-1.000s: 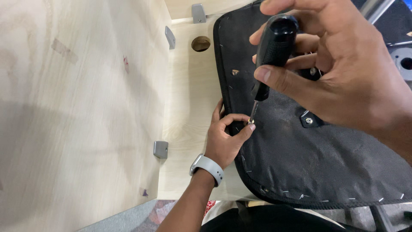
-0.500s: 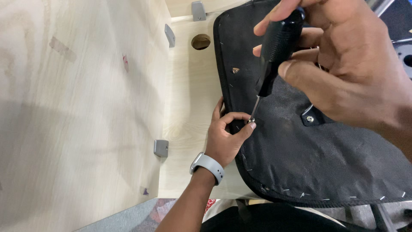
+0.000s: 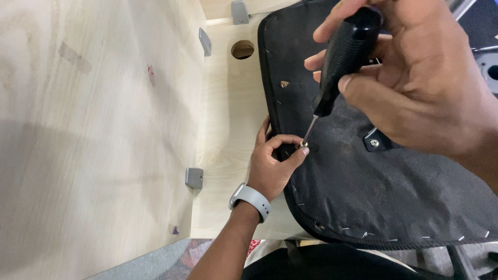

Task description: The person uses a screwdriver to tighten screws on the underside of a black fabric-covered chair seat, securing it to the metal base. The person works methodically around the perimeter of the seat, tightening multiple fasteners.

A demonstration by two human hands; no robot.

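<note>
Right hand (image 3: pixel 415 88) wrapped around the black screwdriver (image 3: pixel 340 62); left hand (image 3: pixel 272 161) pinches a small screw (image 3: pixel 303 144) under its tip, near the left edge of the black fabric seat underside (image 3: pixel 373 197). Step, as judged: seating the screw. Next calls for keeping the tip engaged while turning.

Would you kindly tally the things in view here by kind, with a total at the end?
Black-handled screwdriver, in the right hand: 1
Screw, pinched by the left hand: 1
Black fabric seat underside: 1
Grey corner brackets on the wood panels: 3
Grey wristwatch: 1
Black metal bracket on the fabric: 1
Total: 8
</note>
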